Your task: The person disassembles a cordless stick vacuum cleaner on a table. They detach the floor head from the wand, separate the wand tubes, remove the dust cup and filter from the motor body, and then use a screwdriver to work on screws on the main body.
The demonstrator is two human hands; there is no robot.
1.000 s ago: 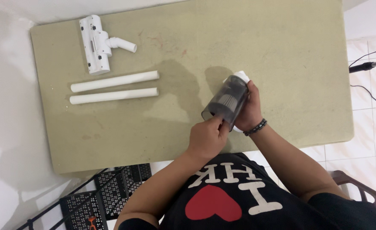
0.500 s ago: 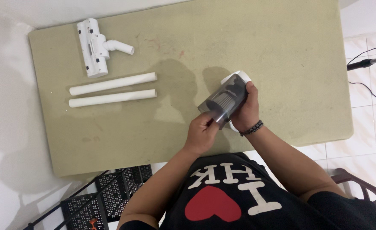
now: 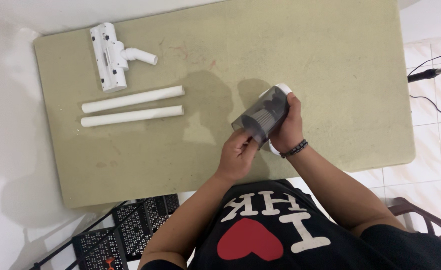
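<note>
I hold a handheld vacuum body (image 3: 264,114) with a smoky transparent dust cup and white housing above the olive-green table (image 3: 330,65). My right hand (image 3: 289,126), wearing a dark bead bracelet, wraps around its white side. My left hand (image 3: 238,155) pinches the lower end of the dust cup. A pleated filter shows inside the cup.
A white vacuum floor head (image 3: 111,56) lies at the table's far left. Two white tubes (image 3: 133,99) (image 3: 132,115) lie side by side below it. A black perforated rack (image 3: 110,230) stands by the near edge. A cable (image 3: 433,72) runs over the tiled floor at right.
Both hands and the vacuum body have shifted slightly; my left hand has moved up onto the end of the dust cup.
</note>
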